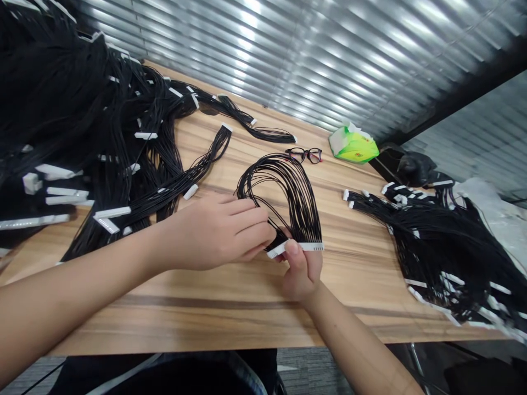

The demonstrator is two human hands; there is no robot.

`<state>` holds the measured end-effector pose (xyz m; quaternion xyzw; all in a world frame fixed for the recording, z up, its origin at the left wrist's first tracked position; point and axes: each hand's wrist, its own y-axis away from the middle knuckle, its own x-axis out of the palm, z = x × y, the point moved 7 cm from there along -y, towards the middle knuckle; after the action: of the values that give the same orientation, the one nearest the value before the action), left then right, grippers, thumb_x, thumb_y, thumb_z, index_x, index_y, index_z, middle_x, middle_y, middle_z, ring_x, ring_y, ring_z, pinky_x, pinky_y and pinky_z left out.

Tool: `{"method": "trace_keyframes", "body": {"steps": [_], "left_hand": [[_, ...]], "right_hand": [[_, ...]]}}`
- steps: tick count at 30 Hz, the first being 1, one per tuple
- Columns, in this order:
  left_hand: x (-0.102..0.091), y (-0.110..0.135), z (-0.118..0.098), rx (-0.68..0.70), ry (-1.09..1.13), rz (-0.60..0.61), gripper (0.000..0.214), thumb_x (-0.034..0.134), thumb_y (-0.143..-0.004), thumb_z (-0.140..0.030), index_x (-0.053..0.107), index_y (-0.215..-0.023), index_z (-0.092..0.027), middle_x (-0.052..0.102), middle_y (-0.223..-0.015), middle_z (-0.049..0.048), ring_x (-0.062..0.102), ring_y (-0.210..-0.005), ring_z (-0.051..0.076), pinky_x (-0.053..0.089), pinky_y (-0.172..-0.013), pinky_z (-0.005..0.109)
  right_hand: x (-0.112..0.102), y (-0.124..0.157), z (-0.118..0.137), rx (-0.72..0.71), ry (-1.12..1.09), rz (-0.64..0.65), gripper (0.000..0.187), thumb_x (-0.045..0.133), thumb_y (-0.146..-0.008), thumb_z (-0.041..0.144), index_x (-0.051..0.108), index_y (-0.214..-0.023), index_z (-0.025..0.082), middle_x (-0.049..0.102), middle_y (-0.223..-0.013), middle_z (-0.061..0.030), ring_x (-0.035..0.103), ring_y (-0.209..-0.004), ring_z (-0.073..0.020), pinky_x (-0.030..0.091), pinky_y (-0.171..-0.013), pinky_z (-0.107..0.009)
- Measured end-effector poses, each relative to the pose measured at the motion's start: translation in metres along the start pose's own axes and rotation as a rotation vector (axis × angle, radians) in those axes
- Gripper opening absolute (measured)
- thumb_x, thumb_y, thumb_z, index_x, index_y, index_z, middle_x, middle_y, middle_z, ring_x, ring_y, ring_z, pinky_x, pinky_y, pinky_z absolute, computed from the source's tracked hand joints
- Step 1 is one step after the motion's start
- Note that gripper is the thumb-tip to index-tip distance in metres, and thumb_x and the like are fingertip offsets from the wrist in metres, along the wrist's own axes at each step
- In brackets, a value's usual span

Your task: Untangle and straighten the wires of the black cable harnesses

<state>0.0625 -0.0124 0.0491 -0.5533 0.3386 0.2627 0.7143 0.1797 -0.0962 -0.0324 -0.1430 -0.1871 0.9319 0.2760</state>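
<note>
A black wire harness [284, 186] lies looped in an arch on the wooden table [230, 307], with a white connector at each end. My left hand [218, 230] is closed, its fingers pinching the wires just behind the left connector [276, 250]. My right hand [302, 269] comes up from below and grips the right connector [310, 247] between thumb and fingers. The two connectors sit side by side, almost touching.
A big heap of black harnesses with white connectors [82, 120] fills the left of the table. Another pile [444, 241] covers the right. Black-framed glasses [305, 154] and a green tissue pack [353, 144] lie at the far edge, before window blinds [313, 49].
</note>
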Motion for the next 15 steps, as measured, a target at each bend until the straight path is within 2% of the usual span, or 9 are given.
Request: {"method": "trace_keyframes", "body": {"steps": [5,10,13,15], "left_hand": [[-0.005,0.001,0.001,0.026,-0.095,-0.044,0.023,0.051,-0.098,-0.029,0.053,-0.076,-0.021,0.063,-0.07,-0.0039,0.056,-0.064,0.012,0.043,-0.063,0.027],[-0.013,0.013,0.001,0.062,-0.033,-0.161,0.038,0.063,-0.094,-0.035,0.047,-0.062,-0.021,0.05,-0.055,-0.0057,0.049,-0.056,0.009,0.044,-0.059,0.025],[-0.011,0.018,-0.002,0.078,0.081,-0.158,0.041,0.054,-0.097,-0.037,0.046,-0.06,-0.021,0.046,-0.053,-0.0048,0.044,-0.051,0.011,0.037,-0.051,0.028],[-0.01,0.019,-0.001,0.063,0.099,-0.151,0.039,0.046,-0.1,-0.034,0.049,-0.063,-0.021,0.05,-0.054,-0.0037,0.046,-0.051,0.012,0.035,-0.05,0.03]], "right_hand": [[0.001,-0.003,0.002,0.02,-0.035,-0.003,0.035,0.049,-0.099,0.039,0.055,-0.069,0.022,0.048,-0.06,0.002,0.044,-0.051,-0.0126,0.034,-0.043,-0.026],[-0.009,-0.012,0.01,0.011,-0.167,-0.169,0.029,0.052,-0.098,0.041,0.061,-0.079,0.021,0.053,-0.062,0.0023,0.048,-0.049,-0.0118,0.034,-0.038,-0.022],[-0.015,-0.017,0.015,-0.004,-0.239,-0.256,0.029,0.056,-0.096,0.042,0.059,-0.075,0.022,0.05,-0.058,0.0034,0.045,-0.046,-0.0111,0.036,-0.037,-0.021],[-0.017,-0.018,0.017,-0.02,-0.25,-0.286,0.03,0.058,-0.094,0.044,0.058,-0.073,0.022,0.049,-0.057,0.0037,0.044,-0.045,-0.011,0.036,-0.036,-0.021]]}}
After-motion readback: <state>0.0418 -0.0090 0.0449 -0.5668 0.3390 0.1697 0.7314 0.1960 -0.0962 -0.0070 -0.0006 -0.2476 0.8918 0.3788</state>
